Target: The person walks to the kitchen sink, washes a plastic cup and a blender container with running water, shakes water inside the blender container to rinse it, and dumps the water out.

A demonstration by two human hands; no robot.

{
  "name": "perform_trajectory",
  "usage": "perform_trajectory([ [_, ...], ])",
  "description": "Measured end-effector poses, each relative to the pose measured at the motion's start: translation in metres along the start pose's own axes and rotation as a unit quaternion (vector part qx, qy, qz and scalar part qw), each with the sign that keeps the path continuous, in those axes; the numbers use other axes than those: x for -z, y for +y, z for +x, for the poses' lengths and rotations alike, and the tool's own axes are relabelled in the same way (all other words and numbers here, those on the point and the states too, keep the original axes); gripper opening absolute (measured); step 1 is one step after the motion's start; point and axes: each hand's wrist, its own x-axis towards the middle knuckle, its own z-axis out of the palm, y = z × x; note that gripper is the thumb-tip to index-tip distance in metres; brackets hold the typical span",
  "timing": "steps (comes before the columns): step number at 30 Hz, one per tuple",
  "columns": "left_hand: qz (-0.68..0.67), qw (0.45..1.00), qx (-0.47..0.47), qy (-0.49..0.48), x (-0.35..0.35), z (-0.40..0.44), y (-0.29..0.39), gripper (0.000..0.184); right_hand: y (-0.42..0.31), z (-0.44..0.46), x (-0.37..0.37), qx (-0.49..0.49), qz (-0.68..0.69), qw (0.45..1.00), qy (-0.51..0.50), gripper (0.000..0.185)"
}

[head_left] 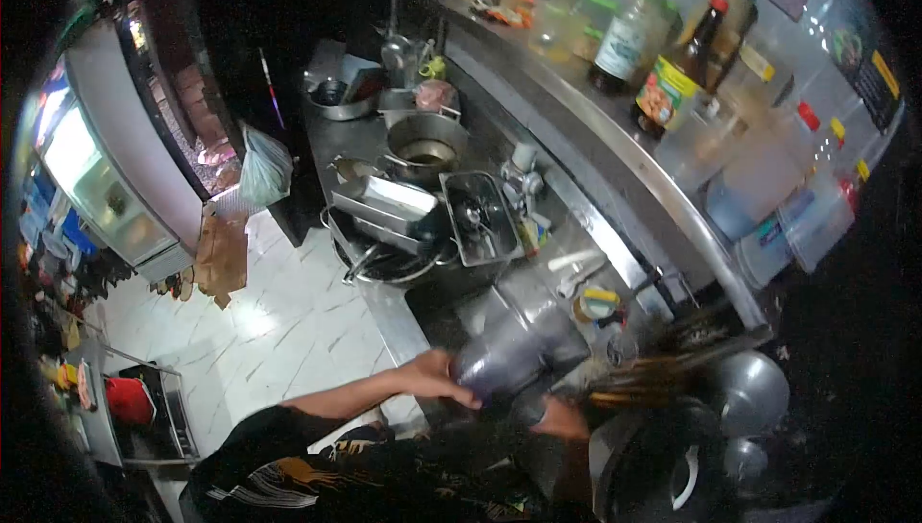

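A shiny grey, round-sided container point(509, 336) is tilted over the dark sink point(427, 302); motion smears it, so I cannot tell whether it is metal or plastic. My left hand point(438, 377) grips its near left end, fingers closed on the edge. Close to its lower right side is my right hand point(562, 419), blurred, with the fingers mostly hidden. Whether that hand holds anything does not show. Beyond the container, a rectangular metal pan point(480, 252) with utensils inside rests beside the tap point(521, 172).
Stacked pans point(394, 206) and a deep pot point(424, 129) crowd the counter to the left. A shelf point(615, 129) with bottles and tubs runs above on the right. Below it stand a yellow sponge point(601, 296) and blurred long sticks point(634, 379). A lidded pan point(672, 465) sits at lower right.
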Motion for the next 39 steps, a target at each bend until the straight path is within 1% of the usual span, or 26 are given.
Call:
perform_trajectory([
  [1, -0.168, 0.983, -0.052, -0.048, -0.012, 0.007, -0.031, 0.056, -0.001, -0.005, 0.0, -0.05, 0.053, 0.997, 0.008, 0.072],
  [2, -0.52, 0.844, -0.022, -0.131, -0.024, 0.009, -0.06, 0.054, -0.012, -0.009, 0.004, -0.099, 0.101, 0.99, 0.015, 0.072],
  [3, -0.516, 0.855, -0.019, -0.055, -0.022, -0.006, -0.053, 0.054, -0.027, -0.011, 0.007, -0.045, 0.187, 0.981, 0.04, 0.074],
  [4, -0.51, 0.86, -0.01, 0.02, -0.021, -0.024, -0.047, 0.055, -0.042, -0.017, 0.004, 0.006, 0.276, 0.959, 0.061, 0.076],
  [5, -0.469, 0.88, -0.039, 0.06, -0.015, -0.031, -0.058, 0.055, -0.053, -0.021, -0.006, 0.047, 0.366, 0.926, 0.081, 0.078],
  [7, -0.396, 0.906, -0.079, 0.125, -0.01, -0.047, -0.085, 0.056, -0.085, -0.012, -0.028, 0.107, 0.399, 0.907, 0.087, 0.078],
  [8, -0.571, 0.802, -0.078, 0.155, -0.01, -0.073, -0.063, 0.058, -0.103, -0.01, -0.041, 0.13, 0.412, 0.897, 0.091, 0.078],
  [9, -0.555, 0.792, -0.114, 0.227, -0.007, -0.081, -0.063, 0.059, -0.124, -0.008, -0.057, 0.168, 0.401, 0.897, 0.079, 0.08],
  [10, -0.432, 0.836, -0.106, 0.323, 0.0, -0.087, -0.077, 0.056, -0.147, 0.004, -0.072, 0.215, 0.39, 0.893, 0.058, 0.081],
  [11, -0.394, 0.826, -0.121, 0.384, 0.004, -0.102, -0.08, 0.052, -0.16, 0.012, -0.086, 0.222, 0.36, 0.906, 0.037, 0.082],
  [12, -0.401, 0.797, -0.176, 0.416, 0.01, -0.112, -0.089, 0.049, -0.173, 0.02, -0.099, 0.23, 0.328, 0.916, 0.019, 0.084],
  [13, -0.416, 0.783, -0.171, 0.43, 0.019, -0.131, -0.094, 0.049, -0.188, 0.03, -0.113, 0.244, 0.296, 0.924, 0.002, 0.085],
  [15, -0.431, 0.735, -0.199, 0.484, 0.031, -0.162, -0.117, 0.05, -0.235, 0.038, -0.147, 0.287, 0.118, 0.951, 0.007, 0.087],
  [16, -0.435, 0.716, -0.211, 0.503, 0.034, -0.183, -0.124, 0.051, -0.258, 0.036, -0.17, 0.309, 0.029, 0.951, 0.004, 0.088],
  [17, -0.424, 0.685, -0.219, 0.55, 0.03, -0.198, -0.136, 0.052, -0.283, 0.03, -0.194, 0.326, -0.028, 0.945, -0.016, 0.088],
  [19, -0.384, 0.614, -0.242, 0.645, 0.036, -0.221, -0.165, 0.054, -0.338, 0.029, -0.245, 0.381, -0.139, 0.913, -0.05, 0.087],
  [22, -0.411, 0.583, -0.263, 0.65, 0.031, -0.259, -0.203, 0.058, -0.38, 0.03, -0.333, 0.502, -0.215, 0.836, -0.05, 0.088],
  [23, -0.429, 0.558, -0.256, 0.663, 0.029, -0.277, -0.207, 0.058, -0.395, 0.028, -0.359, 0.503, -0.216, 0.834, -0.075, 0.089],
  [26, -0.4, 0.491, -0.239, 0.736, 0.034, -0.327, -0.251, 0.059, -0.416, 0.027, -0.418, 0.474, -0.178, 0.858, -0.09, 0.091],
  [27, -0.42, 0.458, -0.266, 0.737, 0.036, -0.346, -0.262, 0.058, -0.426, 0.023, -0.432, 0.475, -0.181, 0.857, -0.084, 0.092],
  [30, -0.431, 0.423, -0.247, 0.758, 0.038, -0.387, -0.284, 0.06, -0.443, 0.032, -0.472, 0.493, -0.154, 0.85, -0.102, 0.094],
  [31, -0.419, 0.435, -0.239, 0.761, 0.039, -0.393, -0.292, 0.058, -0.456, 0.032, -0.486, 0.512, -0.164, 0.835, -0.114, 0.096],
  [34, -0.431, 0.396, -0.223, 0.779, 0.051, -0.405, -0.315, 0.057, -0.484, 0.034, -0.524, 0.531, -0.18, 0.815, -0.146, 0.096],
  [35, -0.421, 0.4, -0.212, 0.786, 0.056, -0.419, -0.322, 0.059, -0.492, 0.036, -0.536, 0.537, -0.174, 0.812, -0.147, 0.096],
  [38, -0.469, 0.339, -0.263, 0.772, 0.081, -0.439, -0.359, 0.061, -0.509, 0.057, -0.563, 0.496, -0.143, 0.838, -0.175, 0.096],
  [39, -0.469, 0.34, -0.246, 0.777, 0.089, -0.449, -0.372, 0.064, -0.515, 0.065, -0.574, 0.488, -0.146, 0.841, -0.181, 0.095],
])
